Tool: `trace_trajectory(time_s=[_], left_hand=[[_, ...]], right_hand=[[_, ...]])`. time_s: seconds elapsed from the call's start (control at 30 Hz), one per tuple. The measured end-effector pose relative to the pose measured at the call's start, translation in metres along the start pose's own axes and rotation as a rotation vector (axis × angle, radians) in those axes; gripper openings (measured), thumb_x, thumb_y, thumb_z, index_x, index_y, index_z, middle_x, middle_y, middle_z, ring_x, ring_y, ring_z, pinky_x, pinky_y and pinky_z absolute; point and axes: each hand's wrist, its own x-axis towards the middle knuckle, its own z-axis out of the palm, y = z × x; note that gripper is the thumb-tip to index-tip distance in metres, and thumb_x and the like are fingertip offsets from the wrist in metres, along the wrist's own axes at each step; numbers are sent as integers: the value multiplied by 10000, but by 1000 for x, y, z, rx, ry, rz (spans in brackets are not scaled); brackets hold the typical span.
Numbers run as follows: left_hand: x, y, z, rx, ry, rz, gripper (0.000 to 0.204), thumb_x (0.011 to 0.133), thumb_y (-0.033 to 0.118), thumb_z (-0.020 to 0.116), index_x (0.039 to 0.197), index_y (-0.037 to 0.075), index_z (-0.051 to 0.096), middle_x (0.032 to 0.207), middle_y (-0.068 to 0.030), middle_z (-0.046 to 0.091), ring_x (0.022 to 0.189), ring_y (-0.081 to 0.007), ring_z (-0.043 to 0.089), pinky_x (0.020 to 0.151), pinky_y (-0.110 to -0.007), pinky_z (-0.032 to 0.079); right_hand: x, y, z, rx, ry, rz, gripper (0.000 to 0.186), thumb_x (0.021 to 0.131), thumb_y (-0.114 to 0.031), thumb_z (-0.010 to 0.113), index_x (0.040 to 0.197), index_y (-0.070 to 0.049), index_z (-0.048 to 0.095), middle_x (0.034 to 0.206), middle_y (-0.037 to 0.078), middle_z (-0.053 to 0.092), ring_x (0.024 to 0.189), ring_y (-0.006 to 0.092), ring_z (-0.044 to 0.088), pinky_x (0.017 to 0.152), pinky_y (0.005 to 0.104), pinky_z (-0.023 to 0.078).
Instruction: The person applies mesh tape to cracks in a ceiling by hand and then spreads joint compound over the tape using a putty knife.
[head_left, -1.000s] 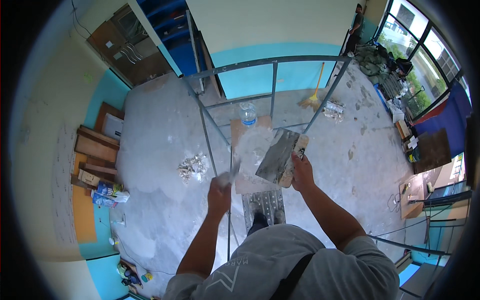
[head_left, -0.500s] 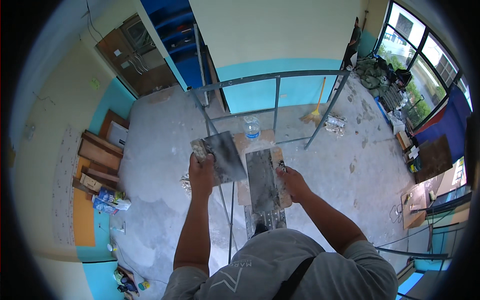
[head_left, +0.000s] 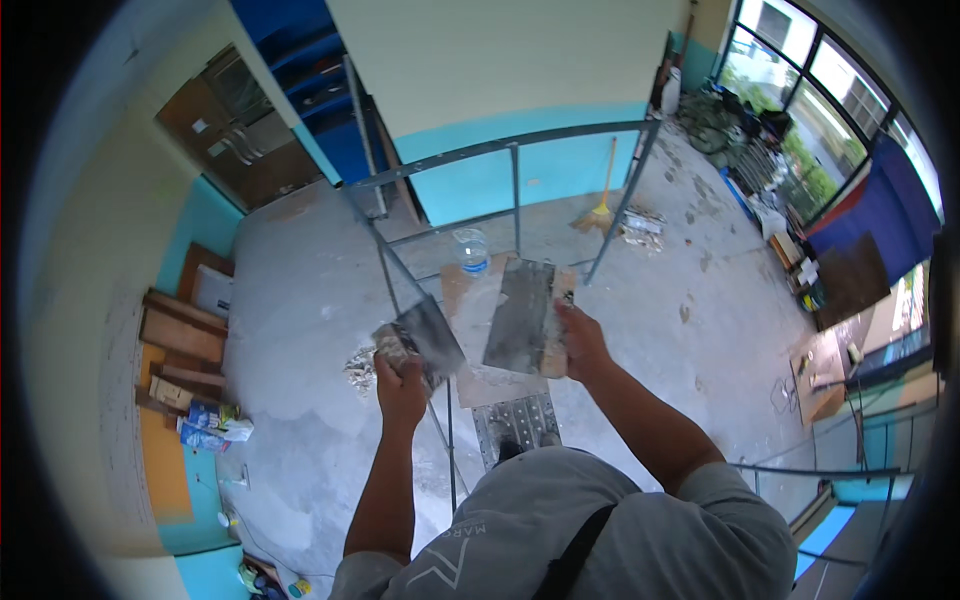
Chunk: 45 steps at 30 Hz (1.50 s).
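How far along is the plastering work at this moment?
Done: grey plaster already coats both blades. In hand: left hand grips a smaller trowel; right hand holds a wide trowel; the blades are apart. Left: the wall ahead shows no fresh plaster.

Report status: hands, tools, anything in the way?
Left hand grips small trowel. Right hand grips wide trowel. Blades apart. Scaffold rail ahead, clear of both.

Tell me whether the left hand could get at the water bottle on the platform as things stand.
Probably not right away: the left hand already grips a small trowel, and the water bottle stands farther ahead by the scaffold rail.
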Motion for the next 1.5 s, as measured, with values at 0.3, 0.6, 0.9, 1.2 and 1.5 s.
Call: trace_trajectory(time_s=[0.3, 0.6, 0.9, 1.2, 1.5], left_hand=[[-42, 2, 29, 195, 45, 700, 354, 733, -74, 570, 1076, 9, 592, 1000, -191, 596, 975, -387, 575, 847, -446, 476], [-19, 52, 31, 406, 324, 990, 486, 606, -81, 573, 1046, 98, 676, 939, -107, 617, 931, -299, 581, 867, -406, 430], [18, -4, 33, 603, 325, 900, 237, 805, 45, 587, 1034, 75, 637, 983, -132, 607, 982, -358, 577, 793, -462, 466], [-231, -345, -10, 975, -331, -412, 251, 790, 225, 627, 1016, 124, 663, 1056, -174, 648, 993, -397, 635, 833, -520, 523], [-284, -333, -21, 704, -70, -455, 265, 872, 260, 494, 884, 45, 649, 903, -205, 671, 866, -413, 639, 766, -497, 507]], right_hand=[[-19, -6, 1, 7, 38, -249, 384, 984, -308, 533, 1221, -12, 471, 1087, 112, 609, 937, 256, 639, 822, 418, 544], [-70, 22, 11, -903, -90, -545, 244, 983, -228, 526, 1124, -29, 548, 900, 6, 594, 818, 81, 517, 721, 284, 450], [-32, -5, -90, -541, 184, -517, 288, 999, -284, 517, 1076, -12, 571, 869, 9, 574, 807, 79, 485, 733, 264, 425], [-33, 45, -243, -645, 452, -15, 316, 961, -301, 551, 1065, -4, 582, 864, 88, 625, 736, 177, 610, 640, 346, 537], [45, 176, -249, -579, 268, 302, 316, 933, -275, 589, 1115, -18, 572, 931, 111, 636, 813, 246, 665, 698, 414, 590]])
